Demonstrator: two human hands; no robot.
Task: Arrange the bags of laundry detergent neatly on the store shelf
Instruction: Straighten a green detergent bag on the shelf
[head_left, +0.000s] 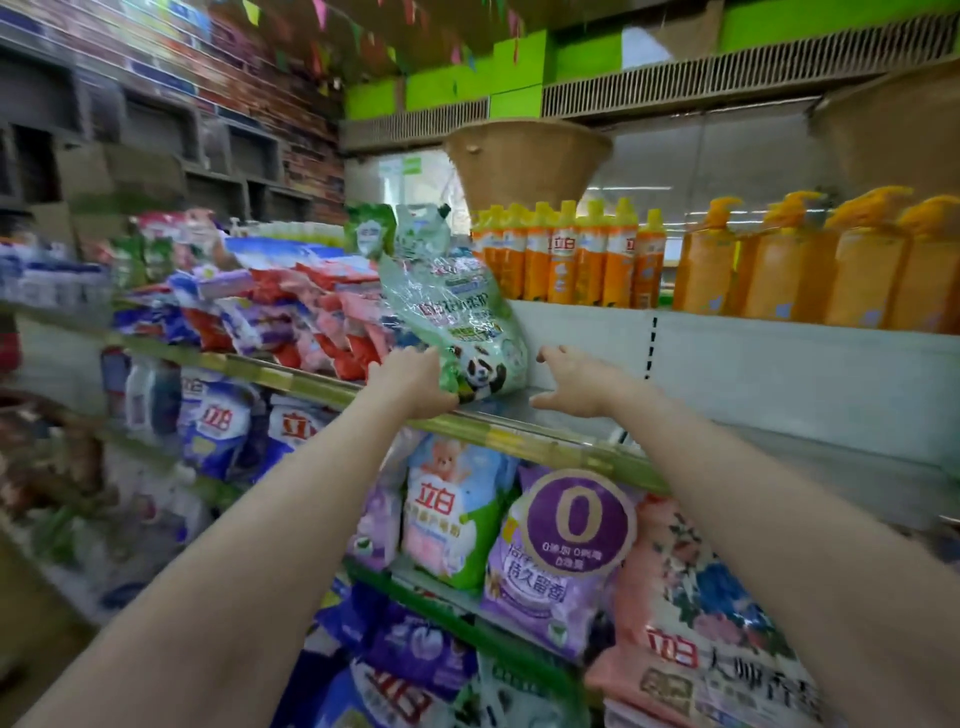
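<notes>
The green panda bag (457, 317) is gripped at its lower left edge by the left hand (410, 382), stood tilted on the shelf (524, 415). The right hand (571, 384) is held open just beside it, nothing grasped.

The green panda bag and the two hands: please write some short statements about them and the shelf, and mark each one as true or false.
1. The left hand holds the green panda bag at its lower left corner. True.
2. The right hand also grips this bag. False: it is open and apart from the bag, over the bare shelf to its right.
3. The bag lies flat on the shelf. False: it stands tilted, leaning left toward the red and pink bags.
4. Orange bottles stand on the level above the bag. True.
5. The shelf space to the right of the bag is full of bags. False: it is bare.
</notes>
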